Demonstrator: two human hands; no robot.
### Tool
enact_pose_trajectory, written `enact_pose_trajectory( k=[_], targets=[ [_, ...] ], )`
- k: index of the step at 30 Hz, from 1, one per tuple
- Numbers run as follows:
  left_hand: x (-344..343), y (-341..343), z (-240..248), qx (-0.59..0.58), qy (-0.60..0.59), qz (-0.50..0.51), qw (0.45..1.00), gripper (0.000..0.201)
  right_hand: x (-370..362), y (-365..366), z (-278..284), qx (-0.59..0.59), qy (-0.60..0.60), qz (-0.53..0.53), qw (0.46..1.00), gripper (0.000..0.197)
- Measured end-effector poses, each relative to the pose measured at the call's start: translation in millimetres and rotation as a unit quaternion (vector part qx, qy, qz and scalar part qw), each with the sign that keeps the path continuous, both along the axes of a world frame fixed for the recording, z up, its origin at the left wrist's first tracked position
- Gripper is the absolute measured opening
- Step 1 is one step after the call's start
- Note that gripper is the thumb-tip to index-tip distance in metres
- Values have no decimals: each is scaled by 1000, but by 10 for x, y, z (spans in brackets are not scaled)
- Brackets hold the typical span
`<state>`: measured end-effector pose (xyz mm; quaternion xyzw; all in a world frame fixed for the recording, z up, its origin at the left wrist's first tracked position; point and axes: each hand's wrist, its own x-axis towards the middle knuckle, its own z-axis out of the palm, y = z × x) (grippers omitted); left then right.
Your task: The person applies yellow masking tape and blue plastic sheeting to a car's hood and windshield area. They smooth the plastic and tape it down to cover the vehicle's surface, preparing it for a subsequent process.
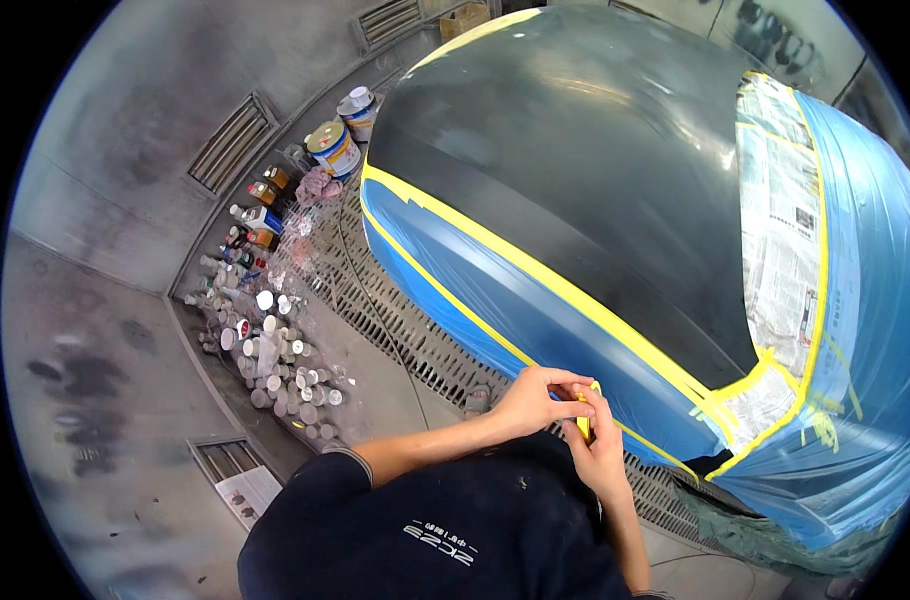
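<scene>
Close in front of my body, my right hand point(599, 446) grips a small roll of yellow masking tape point(583, 424). My left hand point(537, 402) meets it from the left, its fingers pinched together at the roll's upper part. Fingers hide most of the roll. Just beyond both hands is a car with a dark, matt bonnet point(565, 170). A strip of yellow tape point(535, 262) follows the bonnet's near edge, with blue masking film point(465, 260) below it. Newspaper sheets point(778, 225), edged in yellow tape, cover the windscreen area.
Many used cups point(285, 375) and bottles point(260, 215) crowd the floor along the left wall. Paint tins point(335, 150) stand farther back. Floor grating point(375, 290) runs beside the car, with a thin hose point(360, 290) across it. Loose film point(775, 530) hangs at the lower right.
</scene>
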<state>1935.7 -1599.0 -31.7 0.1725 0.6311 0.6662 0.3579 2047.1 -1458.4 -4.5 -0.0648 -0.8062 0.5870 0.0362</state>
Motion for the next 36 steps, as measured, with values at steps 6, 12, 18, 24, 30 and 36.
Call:
enact_pose_trajectory(
  k=[6,12,18,24,30,36],
  targets=[
    [-240,-384,-191,-25,-107,84,990,21,-435,-319,84,85,-26,34,995,57],
    [-637,-687,-507,41,-63,88,993,14,-688,-570,52,86,-66,18,994,68],
    [-2507,-1527,-852,-9,95,329,940,17,-523,246,-261,-273,96,-157,944,50],
    [-3957,-2268,-1338,-93,171,461,866,25,-128,1075,-424,-317,197,-201,906,15],
    [-3898,-2182,-1073,-290,256,458,800,43,-266,1080,-502,-226,118,-345,903,12],
    [-3918,-2021,-1130,-357,233,479,767,51,-283,1147,-597,-218,68,-406,885,13]
  ],
)
